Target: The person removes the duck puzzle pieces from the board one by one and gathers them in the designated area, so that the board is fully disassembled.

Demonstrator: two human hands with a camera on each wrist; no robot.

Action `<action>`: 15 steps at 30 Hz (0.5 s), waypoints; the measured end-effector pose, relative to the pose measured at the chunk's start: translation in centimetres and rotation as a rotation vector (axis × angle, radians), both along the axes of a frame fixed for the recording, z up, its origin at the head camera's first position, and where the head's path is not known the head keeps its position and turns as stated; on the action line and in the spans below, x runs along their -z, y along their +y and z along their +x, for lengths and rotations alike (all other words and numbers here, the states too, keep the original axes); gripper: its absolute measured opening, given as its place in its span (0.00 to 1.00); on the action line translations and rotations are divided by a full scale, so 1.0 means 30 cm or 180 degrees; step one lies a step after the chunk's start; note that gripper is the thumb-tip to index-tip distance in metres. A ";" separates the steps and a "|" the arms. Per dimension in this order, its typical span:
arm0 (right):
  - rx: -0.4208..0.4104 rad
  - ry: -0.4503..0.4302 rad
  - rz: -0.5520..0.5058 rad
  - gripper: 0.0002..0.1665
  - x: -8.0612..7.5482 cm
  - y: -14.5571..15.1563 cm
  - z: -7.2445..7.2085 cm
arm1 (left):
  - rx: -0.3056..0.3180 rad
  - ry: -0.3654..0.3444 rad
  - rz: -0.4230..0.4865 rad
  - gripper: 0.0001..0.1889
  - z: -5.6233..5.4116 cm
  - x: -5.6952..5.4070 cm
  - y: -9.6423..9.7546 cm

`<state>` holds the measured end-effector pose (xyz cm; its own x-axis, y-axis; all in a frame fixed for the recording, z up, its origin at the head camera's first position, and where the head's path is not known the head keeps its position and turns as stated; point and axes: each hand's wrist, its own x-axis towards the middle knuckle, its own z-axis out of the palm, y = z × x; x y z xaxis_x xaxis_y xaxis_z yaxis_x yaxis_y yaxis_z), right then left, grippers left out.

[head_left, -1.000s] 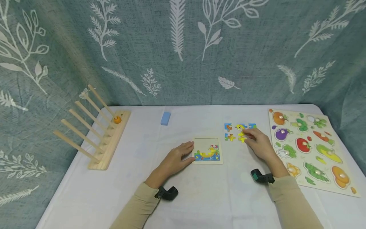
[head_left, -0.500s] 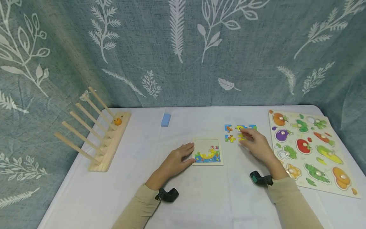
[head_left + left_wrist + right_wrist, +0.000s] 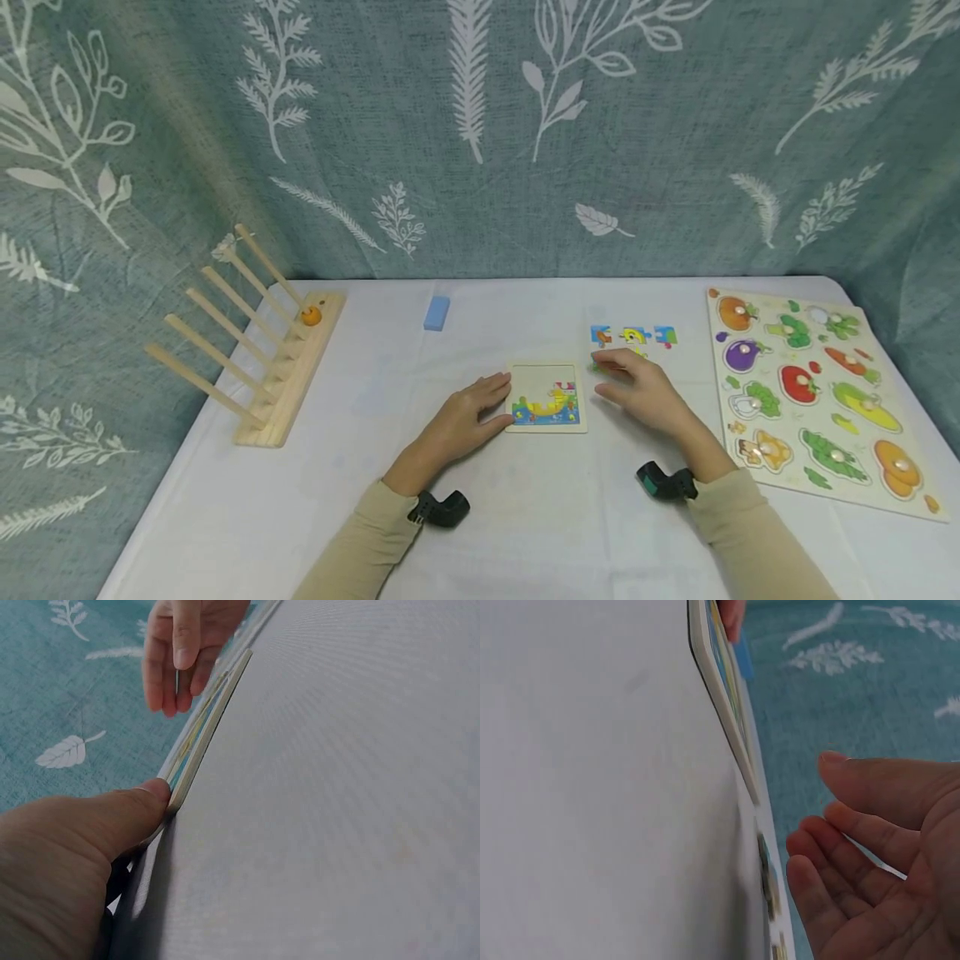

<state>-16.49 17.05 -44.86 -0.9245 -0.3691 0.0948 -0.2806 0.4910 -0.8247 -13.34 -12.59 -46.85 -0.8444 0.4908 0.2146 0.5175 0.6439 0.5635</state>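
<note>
In the head view a small square jigsaw tray lies flat, with its lower part filled by joined pieces in yellow, blue and green. My left hand rests along the tray's left side, thumb at the near corner and fingers at the far one. In the left wrist view the thumb touches the tray's edge. Loose jigsaw pieces lie behind and to the right of the tray. My right hand hovers just in front of them, partly covering the nearer row. Its fingers are loosely bent, with nothing visible between them.
On the right lies a large vegetable peg puzzle board. A wooden peg stand with an orange bead is at the left. A blue block sits near the back edge. The patterned curtain hangs behind the table.
My right hand has moved left and nearer, from the right side of the loose pieces toward the tray, uncovering the back-row pieces. My left hand has stayed at the tray.
</note>
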 end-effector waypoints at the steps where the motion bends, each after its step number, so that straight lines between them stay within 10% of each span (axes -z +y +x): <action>1: -0.0031 -0.0005 0.0021 0.26 -0.001 -0.010 0.004 | 0.0008 0.0004 0.0003 0.29 0.000 0.000 0.000; 15: -0.0301 0.0141 0.0416 0.27 0.026 -0.123 0.010 | -0.0003 -0.0024 0.0010 0.29 0.001 -0.002 0.000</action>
<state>-16.19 13.37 -45.64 -0.8811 -0.4661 0.0801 -0.3653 0.5630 -0.7413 -13.31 -12.58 -46.80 -0.8465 0.4893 0.2098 0.5126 0.6426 0.5695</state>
